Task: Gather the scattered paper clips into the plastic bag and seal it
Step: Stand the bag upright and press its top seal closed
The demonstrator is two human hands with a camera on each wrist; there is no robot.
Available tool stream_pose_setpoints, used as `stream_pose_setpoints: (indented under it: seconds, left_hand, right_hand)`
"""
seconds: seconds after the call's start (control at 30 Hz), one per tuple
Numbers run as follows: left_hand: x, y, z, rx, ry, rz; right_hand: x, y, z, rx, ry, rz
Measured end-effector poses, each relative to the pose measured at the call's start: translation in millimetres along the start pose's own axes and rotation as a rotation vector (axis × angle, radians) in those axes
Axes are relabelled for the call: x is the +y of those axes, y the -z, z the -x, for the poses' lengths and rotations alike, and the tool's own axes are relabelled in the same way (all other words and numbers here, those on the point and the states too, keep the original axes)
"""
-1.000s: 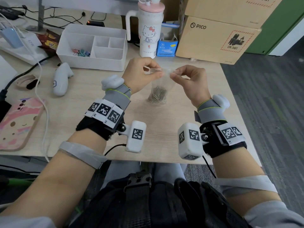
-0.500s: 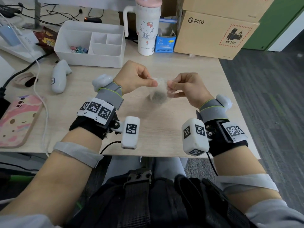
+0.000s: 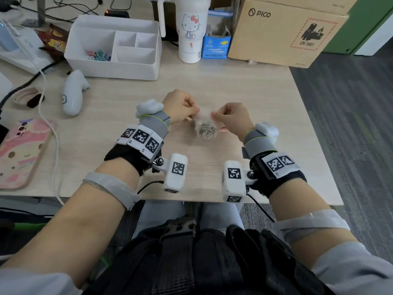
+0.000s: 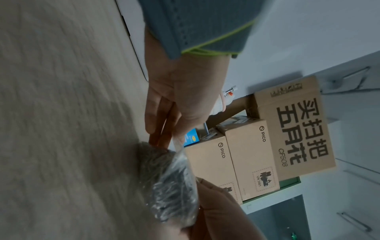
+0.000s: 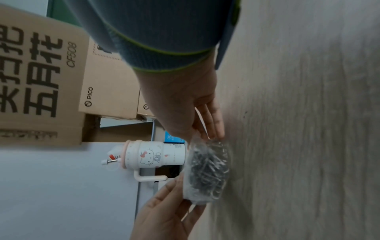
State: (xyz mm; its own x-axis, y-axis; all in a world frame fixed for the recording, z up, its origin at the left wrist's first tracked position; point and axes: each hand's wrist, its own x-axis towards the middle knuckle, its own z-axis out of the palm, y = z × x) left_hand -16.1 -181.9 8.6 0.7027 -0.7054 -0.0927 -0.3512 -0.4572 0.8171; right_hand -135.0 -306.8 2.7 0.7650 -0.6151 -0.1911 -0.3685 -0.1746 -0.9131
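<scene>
A small clear plastic bag (image 3: pixel 205 129) holding a heap of silver paper clips (image 3: pixel 205 131) sits low over the middle of the wooden table (image 3: pixel 244 86), its bottom apparently touching the surface. My left hand (image 3: pixel 194 112) pinches the bag's top edge from the left, and my right hand (image 3: pixel 214 116) pinches the same edge from the right. The left wrist view has my left hand (image 4: pixel 176 136) above the bag (image 4: pixel 170 178). The right wrist view has my right hand (image 5: pixel 197 134) at the bag's (image 5: pixel 207 170) top. I see no loose clips on the table.
A white organiser tray (image 3: pixel 110 69) with coloured clips stands at the back left. A Hello Kitty tumbler (image 3: pixel 190 33), a blue box (image 3: pixel 215 46) and PICO cardboard boxes (image 3: pixel 276 33) line the back. A white controller (image 3: pixel 73 93), a pink phone (image 3: pixel 19 152) and cables lie left.
Both hands have come down and drawn closer together, lowering the hanging bag to the table. The bag's top now looks bunched between the fingers.
</scene>
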Motion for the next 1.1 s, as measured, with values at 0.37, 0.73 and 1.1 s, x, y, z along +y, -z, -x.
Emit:
stream_pose_setpoints:
  seconds: [0.37, 0.73, 1.1]
  left_hand:
    - [-3.0, -2.0, 1.1, 0.113, -0.027, -0.242]
    - [-8.3, -4.7, 10.8, -0.156, -0.263, -0.393]
    - [-7.9, -7.2, 13.0, -0.127, -0.162, -0.209]
  right_hand:
    - [-0.9, -10.9, -14.9, -0.028, 0.002, 0.239]
    - [7.4, -2.5, -14.4, 0.114, 0.092, 0.324]
    - [5.7, 0.4, 11.2, -0.106, 0.279, 0.252]
